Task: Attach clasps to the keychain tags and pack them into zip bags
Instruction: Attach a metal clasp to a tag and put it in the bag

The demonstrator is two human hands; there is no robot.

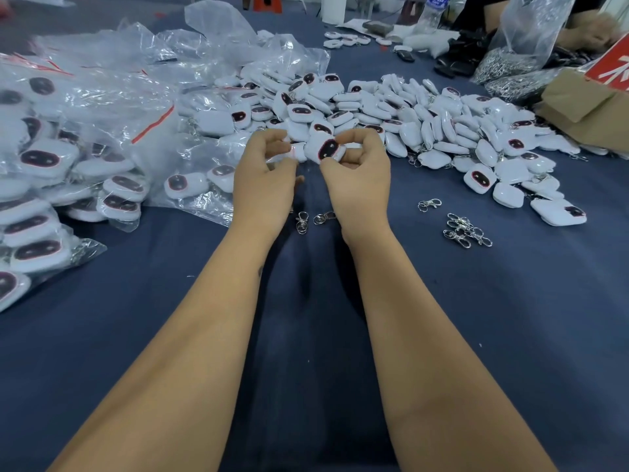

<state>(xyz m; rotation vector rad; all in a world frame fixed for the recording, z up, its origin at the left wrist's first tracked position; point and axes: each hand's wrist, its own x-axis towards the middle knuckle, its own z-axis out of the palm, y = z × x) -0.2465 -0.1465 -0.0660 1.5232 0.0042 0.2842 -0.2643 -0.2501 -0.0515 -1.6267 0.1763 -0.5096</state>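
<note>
Above the middle of the blue-covered counter (476, 335), both hands met at the near edge of the tag heap. The right hand (357, 172) pinched a white keychain tag (325, 149) between thumb and curled fingers, its dark face turned up toward the camera. The left hand (265, 175) had its fingers curled in toward that tag's left edge, pinching something small there; whether a clasp was already in its grip could not be told. The tag lay between the two hands, touching both, its long axis running roughly left to right, so the left hand stood at the end where the fastening would seemingly go.

Loose clasps (466, 229) lay on the cloth near the wrists: two just below the hands, between the forearms, one alone (429, 204) to the right, and a small cluster of about four further right. The right hand was the nearer to the cluster, the pair about equally near either wrist.

Beyond the hands spread the heap of tags (425, 124), far too many to count, well over a hundred by my judgement. To the left sat a pile of filled zip bags (68, 158) with red seal strips, at least five, their edges overlapping too much for a sure count. A cardboard box (585, 107) stood at the far right.
</note>
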